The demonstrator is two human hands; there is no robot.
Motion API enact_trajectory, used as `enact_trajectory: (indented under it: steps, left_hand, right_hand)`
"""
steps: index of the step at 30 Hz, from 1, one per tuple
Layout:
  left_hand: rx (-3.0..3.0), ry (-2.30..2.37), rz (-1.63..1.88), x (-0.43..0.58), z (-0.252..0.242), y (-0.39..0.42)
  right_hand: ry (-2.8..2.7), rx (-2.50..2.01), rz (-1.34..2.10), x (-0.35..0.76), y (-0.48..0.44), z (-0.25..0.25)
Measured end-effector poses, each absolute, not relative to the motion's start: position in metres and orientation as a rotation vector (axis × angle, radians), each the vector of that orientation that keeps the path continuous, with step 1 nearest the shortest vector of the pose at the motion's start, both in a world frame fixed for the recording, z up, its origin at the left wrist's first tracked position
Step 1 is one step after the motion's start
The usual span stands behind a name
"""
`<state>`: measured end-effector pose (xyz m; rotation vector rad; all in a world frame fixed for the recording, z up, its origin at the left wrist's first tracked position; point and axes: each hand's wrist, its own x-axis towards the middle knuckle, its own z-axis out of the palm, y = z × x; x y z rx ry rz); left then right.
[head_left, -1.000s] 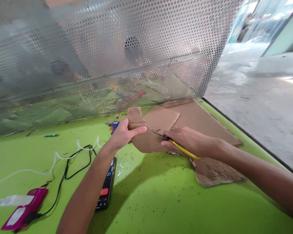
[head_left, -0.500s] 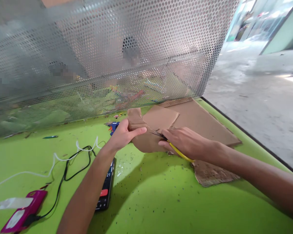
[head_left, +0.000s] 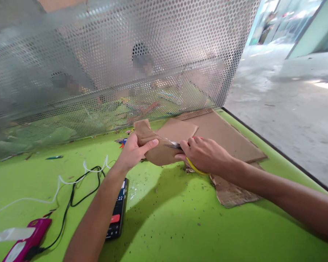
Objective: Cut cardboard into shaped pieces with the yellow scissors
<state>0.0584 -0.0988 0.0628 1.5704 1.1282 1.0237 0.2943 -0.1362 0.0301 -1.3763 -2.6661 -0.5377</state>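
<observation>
A curved piece of brown cardboard [head_left: 160,154] is raised over the green table, gripped at its left end by my left hand [head_left: 133,151], thumb on top. My right hand [head_left: 200,153] is closed round yellow-handled scissors [head_left: 197,169]. Their blades lie at the cardboard's upper edge, near its middle, where a cut line shows. Behind the held piece lie flat cardboard sheets [head_left: 218,134], one overlapping another. A torn cardboard scrap [head_left: 232,189] rests under my right forearm.
A perforated metal screen [head_left: 164,47] stands across the back, with people blurred behind it. Left of my left forearm are a phone [head_left: 117,211], a magenta power strip [head_left: 27,242], black and white cables [head_left: 72,196] and a pen [head_left: 54,157]. A blue glue gun [head_left: 123,141] is partly hidden.
The cardboard and both hands have shifted slightly left and up in view. More of the scissor blades shows, and the cardboard is tilted more.
</observation>
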Motion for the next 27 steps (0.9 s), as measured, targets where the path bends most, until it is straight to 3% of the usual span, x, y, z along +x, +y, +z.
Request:
enact_trajectory:
  steps: [27]
  left_hand:
    - [1.472,1.142,1.098,0.0594,0.0588,-0.096]
  right_hand:
    - [-2.598,-1.424,-0.24,0.2928,-0.1336,0.0346]
